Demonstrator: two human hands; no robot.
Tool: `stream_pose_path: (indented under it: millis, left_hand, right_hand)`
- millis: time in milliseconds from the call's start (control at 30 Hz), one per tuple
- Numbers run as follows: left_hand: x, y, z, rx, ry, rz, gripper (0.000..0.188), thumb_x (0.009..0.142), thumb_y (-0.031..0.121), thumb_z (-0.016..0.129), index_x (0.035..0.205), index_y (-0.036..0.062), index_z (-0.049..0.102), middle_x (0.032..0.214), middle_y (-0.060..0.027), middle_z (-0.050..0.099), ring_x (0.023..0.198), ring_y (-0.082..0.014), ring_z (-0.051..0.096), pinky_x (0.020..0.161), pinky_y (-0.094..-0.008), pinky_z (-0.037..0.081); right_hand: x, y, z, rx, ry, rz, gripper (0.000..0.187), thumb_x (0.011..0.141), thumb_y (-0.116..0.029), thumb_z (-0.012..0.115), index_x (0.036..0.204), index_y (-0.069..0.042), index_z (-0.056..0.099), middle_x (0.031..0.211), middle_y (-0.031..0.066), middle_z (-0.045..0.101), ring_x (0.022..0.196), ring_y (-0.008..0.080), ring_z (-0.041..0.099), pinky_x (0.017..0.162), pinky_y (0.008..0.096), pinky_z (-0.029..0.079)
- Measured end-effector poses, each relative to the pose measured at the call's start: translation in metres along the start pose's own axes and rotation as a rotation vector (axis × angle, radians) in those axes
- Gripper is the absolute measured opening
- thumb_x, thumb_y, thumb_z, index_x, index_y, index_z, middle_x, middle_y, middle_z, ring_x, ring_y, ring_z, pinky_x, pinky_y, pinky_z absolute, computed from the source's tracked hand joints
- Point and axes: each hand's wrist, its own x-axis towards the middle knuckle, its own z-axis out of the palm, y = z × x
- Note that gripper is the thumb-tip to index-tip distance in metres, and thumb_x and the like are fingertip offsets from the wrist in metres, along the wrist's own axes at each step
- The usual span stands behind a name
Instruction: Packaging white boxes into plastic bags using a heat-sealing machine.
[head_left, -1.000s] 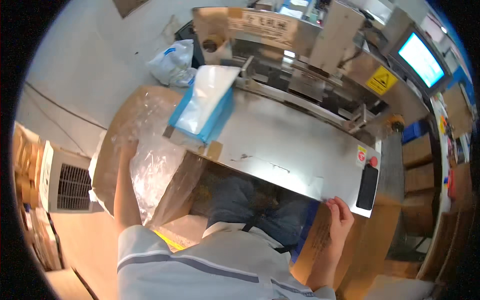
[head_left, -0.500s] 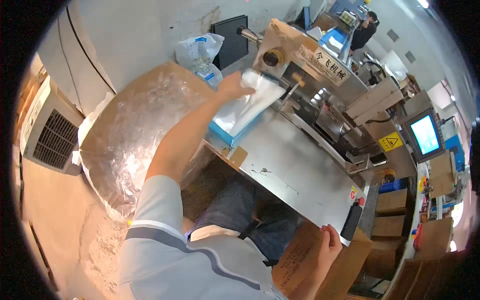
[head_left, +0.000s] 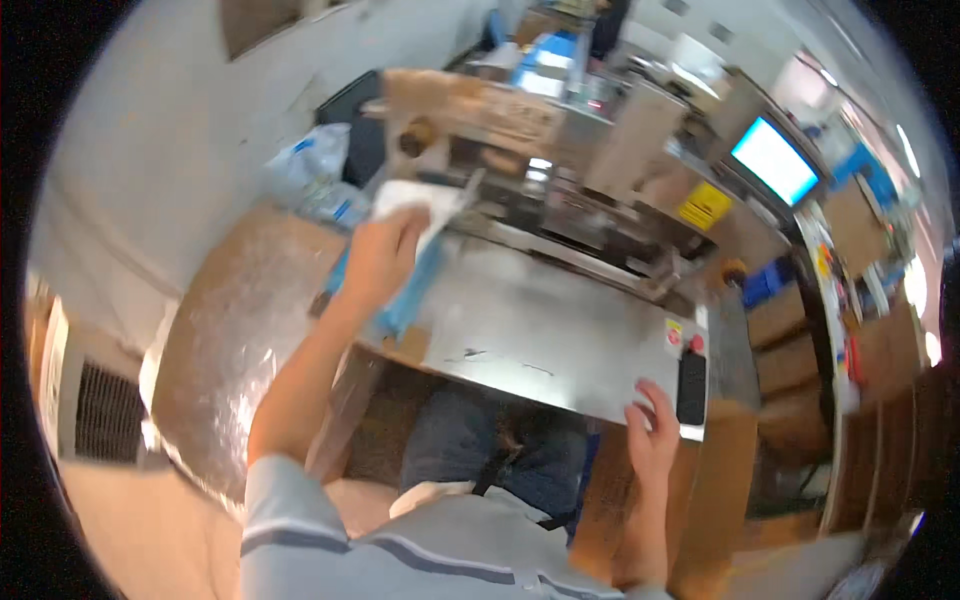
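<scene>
My left hand [head_left: 385, 255] reaches out at the far left of the metal worktable [head_left: 530, 310], blurred, its fingers closed on a thin white plastic sheet [head_left: 448, 203]. Beneath that hand and sheet lies a blue tray [head_left: 405, 300], partly covered by my hand and forearm. My right hand [head_left: 652, 430] is at the table's front right edge, holding nothing, with thumb and fingers apart. Close beside it on the table lies a flat black, phone-like object [head_left: 691, 385], with a red button [head_left: 696, 343] just behind.
A machine with metal parts [head_left: 570, 215] runs along the table's back, its lit screen [head_left: 775, 160] at the right. On the left stands a big carton [head_left: 215, 265] of clear plastic; bags [head_left: 315, 165] lie behind it. Cardboard boxes [head_left: 785, 320] are stacked at right.
My view has swung, so the table sits more level. My left hand stays by the white plastic, now closed on a sheet. My right hand's fingers have spread from a pinch near the table edge.
</scene>
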Motion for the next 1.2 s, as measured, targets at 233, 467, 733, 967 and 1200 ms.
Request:
stream_pose_path:
  millis: [233,467,733,967,1200]
  left_hand:
    - [-0.102,0.125,0.052,-0.377,-0.600,0.009,0.016,0.094,0.001,0.057,0.104,-0.0007,0.069,0.086,-0.0114,0.073,0.077,-0.0193,0.069,0.074,-0.0313,0.054]
    - [-0.143,0.136,0.075,-0.486,-0.571,-0.462,0.026,0.088,0.009,0.072,0.066,0.0009,0.059,0.055,0.0019,0.055,0.050,-0.0050,0.047,0.046,-0.0229,0.034]
    - [-0.182,0.096,0.113,-0.440,-0.481,-0.418,0.017,0.094,0.013,0.062,0.084,-0.0001,0.062,0.073,-0.0073,0.062,0.057,-0.0142,0.055,0.052,-0.0286,0.042]
    - [-0.119,0.168,0.084,-0.275,-1.061,0.123,0.036,0.082,0.004,0.070,0.118,0.0005,0.065,0.105,-0.0206,0.070,0.085,-0.0260,0.070,0.070,-0.0333,0.052]
    - [-0.133,0.115,0.103,-0.190,-1.284,0.082,0.019,0.088,0.011,0.069,0.103,-0.0002,0.071,0.078,-0.0203,0.068,0.064,-0.0271,0.067,0.061,-0.0336,0.050]
  right_hand:
    - [0.040,-0.044,0.042,0.044,-0.322,-0.106,0.027,0.086,-0.021,0.073,0.108,-0.006,0.069,0.104,0.0177,0.069,0.097,0.0357,0.067,0.083,0.0408,0.054]
    - [0.007,-0.019,0.036,-0.054,-0.080,-0.396,0.010,0.088,-0.018,0.070,0.092,-0.008,0.073,0.104,0.0115,0.071,0.092,0.0311,0.068,0.078,0.0395,0.055]
    - [-0.028,0.008,0.052,-0.063,-0.166,-0.555,0.017,0.085,-0.018,0.069,0.080,-0.003,0.062,0.089,0.0114,0.061,0.087,0.0325,0.062,0.077,0.0429,0.051]
    - [-0.026,0.013,0.046,-0.208,-0.546,-0.339,0.020,0.082,-0.018,0.065,0.076,0.000,0.062,0.076,0.0189,0.063,0.078,0.0397,0.061,0.070,0.0487,0.048]
    - [-0.033,0.041,0.039,-0.088,-0.566,-0.315,0.021,0.078,-0.019,0.069,0.077,0.001,0.066,0.076,0.0204,0.066,0.075,0.0406,0.064,0.067,0.0494,0.050]
